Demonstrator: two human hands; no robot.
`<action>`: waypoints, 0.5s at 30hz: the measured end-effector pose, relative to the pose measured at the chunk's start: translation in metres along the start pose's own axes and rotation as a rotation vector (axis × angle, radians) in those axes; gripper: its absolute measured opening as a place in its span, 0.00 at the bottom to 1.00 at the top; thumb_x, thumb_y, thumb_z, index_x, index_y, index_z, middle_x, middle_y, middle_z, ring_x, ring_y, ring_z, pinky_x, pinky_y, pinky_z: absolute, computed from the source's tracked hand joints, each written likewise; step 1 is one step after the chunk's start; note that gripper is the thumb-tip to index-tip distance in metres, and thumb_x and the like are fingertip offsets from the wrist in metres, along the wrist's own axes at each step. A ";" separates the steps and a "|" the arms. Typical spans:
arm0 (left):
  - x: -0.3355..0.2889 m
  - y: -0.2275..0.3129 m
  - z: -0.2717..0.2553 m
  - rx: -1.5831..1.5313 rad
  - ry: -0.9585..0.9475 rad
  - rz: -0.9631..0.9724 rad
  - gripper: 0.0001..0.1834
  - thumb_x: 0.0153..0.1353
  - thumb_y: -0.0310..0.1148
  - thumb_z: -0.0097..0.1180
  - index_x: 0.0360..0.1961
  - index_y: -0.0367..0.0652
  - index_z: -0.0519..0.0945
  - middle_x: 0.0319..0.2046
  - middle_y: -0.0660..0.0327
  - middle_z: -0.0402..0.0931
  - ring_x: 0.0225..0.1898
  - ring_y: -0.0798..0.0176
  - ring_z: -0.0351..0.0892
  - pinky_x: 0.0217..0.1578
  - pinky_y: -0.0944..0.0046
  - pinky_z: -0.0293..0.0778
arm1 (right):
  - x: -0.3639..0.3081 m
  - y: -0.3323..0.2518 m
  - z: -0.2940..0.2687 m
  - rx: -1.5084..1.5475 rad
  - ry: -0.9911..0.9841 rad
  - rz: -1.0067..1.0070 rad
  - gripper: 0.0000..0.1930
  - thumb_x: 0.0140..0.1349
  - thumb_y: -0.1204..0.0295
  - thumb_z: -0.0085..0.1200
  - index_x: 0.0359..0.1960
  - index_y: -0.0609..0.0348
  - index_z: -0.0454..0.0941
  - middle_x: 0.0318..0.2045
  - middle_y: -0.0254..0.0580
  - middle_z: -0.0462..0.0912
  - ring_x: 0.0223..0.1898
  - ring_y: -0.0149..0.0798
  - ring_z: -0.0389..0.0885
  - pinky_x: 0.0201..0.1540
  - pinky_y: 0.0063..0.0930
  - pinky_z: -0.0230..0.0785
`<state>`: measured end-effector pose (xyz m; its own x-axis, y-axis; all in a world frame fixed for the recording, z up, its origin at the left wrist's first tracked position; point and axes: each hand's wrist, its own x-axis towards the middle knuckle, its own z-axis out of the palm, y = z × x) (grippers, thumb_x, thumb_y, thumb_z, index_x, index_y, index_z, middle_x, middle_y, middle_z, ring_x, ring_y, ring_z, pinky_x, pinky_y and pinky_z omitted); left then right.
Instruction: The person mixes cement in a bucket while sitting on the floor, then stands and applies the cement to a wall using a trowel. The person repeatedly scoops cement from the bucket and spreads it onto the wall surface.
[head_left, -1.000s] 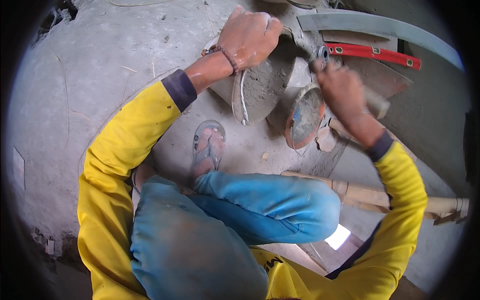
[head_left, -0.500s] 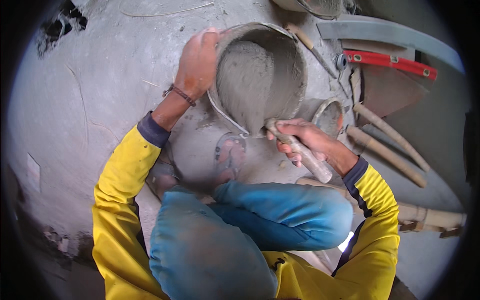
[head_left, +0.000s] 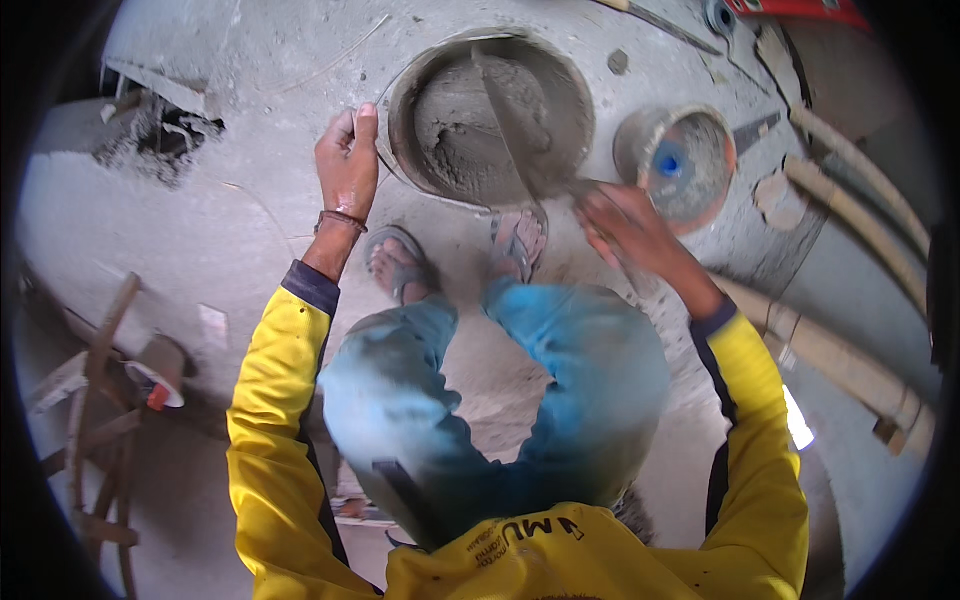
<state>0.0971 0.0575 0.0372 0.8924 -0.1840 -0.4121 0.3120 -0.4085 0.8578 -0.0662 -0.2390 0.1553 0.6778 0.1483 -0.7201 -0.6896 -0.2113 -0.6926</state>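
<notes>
Though blurry — trowel (head_left: 511, 130), probably, tip far-left, long axis diagonal.

Building site, mortar bucket (head_left: 572, 100), dusty concrete floor (head_left: 285, 110), red level (head_left: 805, 9)

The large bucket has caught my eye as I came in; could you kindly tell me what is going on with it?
The person's right hand, blurred, has its grip on a trowel whose blade reaches across the large bucket, over the grey mix inside. The left hand is at the bucket's left side, fingers curled; whether it holds the thin handle is unclear. A smaller bucket stands to the right.
</notes>
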 end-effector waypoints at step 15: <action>-0.085 0.150 0.035 -0.101 -0.650 -0.495 0.33 0.71 0.54 0.40 0.70 0.48 0.56 0.67 0.61 0.61 0.64 0.62 0.63 0.67 0.58 0.58 | -0.152 0.038 0.155 -0.104 0.825 -0.113 0.23 0.57 0.54 0.55 0.48 0.55 0.76 0.38 0.58 0.81 0.43 0.53 0.81 0.45 0.47 0.72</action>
<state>0.0562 -0.0200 0.1907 0.2865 -0.4971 -0.8191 0.6757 -0.5013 0.5405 -0.2348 -0.1200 0.2321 0.7381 -0.5720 -0.3578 -0.6071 -0.3318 -0.7221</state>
